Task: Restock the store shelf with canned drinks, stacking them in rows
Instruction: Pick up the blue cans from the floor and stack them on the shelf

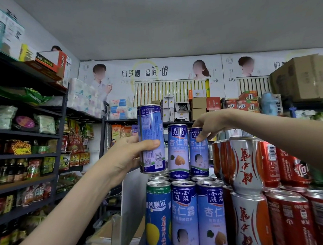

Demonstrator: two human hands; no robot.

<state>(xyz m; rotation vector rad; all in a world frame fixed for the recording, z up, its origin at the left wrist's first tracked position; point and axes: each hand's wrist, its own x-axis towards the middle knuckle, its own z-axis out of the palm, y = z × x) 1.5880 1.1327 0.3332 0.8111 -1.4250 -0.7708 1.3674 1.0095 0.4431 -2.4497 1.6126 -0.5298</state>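
Head view: at 9 o'clock we see dark store shelving (pixel 28 132) packed with snack bags and bottles. At 12 o'clock a pale wall poster (pixel 145 73) hangs behind a radiator, and a brown cardboard box (pixel 303 77) sits at 2 o'clock. At 4 to 5 o'clock red cans (pixel 289 218) stand in two tiers, touching the bottom-row blue cans (pixel 184 214) at 6 o'clock. On that bottom row two blue almond-drink cans stand upright side by side near the centre. Our right hand (pixel 210 124), coming from 3 o'clock, grips the right-standing can (pixel 199 157), fingers curled over its top and thumb on its front. The left-standing can (pixel 178 153) is untouched. Our left hand (pixel 125 157), coming from 7 o'clock, grips a raised blue can (pixel 151 134) upright. It is just beside the left-standing can at its 9 o'clock, with its base slightly higher.
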